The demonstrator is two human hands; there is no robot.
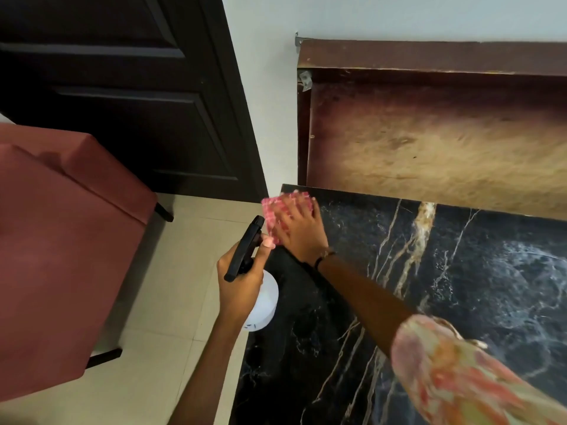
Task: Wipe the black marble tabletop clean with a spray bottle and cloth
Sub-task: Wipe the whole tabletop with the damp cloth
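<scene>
Right hand (299,227) presses the soft red checked cloth (277,210) flat at frame centre; left hand (242,283) grips the light spray bottle (262,302) by its neck.

2 hands (242,286), 1 spray bottle (260,305), 1 cloth (280,210), 1 chair (61,240).

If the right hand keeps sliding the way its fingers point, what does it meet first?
The right hand, flat on the red checked cloth, points toward the far-left corner of the black marble tabletop. Past that edge, probably the white wall, though depth is unclear.
</scene>
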